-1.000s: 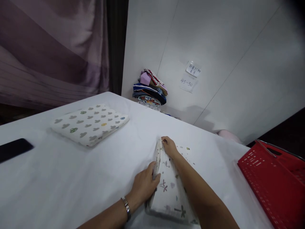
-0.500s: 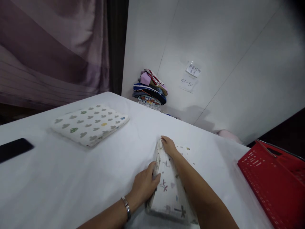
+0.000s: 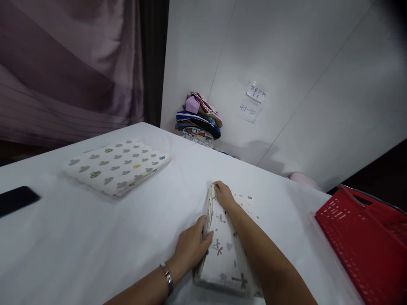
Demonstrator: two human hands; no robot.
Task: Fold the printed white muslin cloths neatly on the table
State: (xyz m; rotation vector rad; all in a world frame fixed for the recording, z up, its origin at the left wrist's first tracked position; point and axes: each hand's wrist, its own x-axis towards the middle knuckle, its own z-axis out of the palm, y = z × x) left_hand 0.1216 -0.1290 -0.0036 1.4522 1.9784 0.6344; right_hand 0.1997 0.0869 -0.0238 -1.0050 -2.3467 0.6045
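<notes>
While my left hand (image 3: 190,246) grips the folded cloth (image 3: 219,264) by its side, my right hand (image 3: 224,195) holds its far corner. 1 grey-patterned cloth (image 3: 116,167) lies apart.

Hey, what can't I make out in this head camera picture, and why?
All in the head view:
Held cloth: part hidden by the right forearm.
Red basket: cut off by the right and bottom edges.
Black slab: cut off by the left edge.
Pink item: lower part hidden behind the table.
Upper note: writing too small and soft.
</notes>
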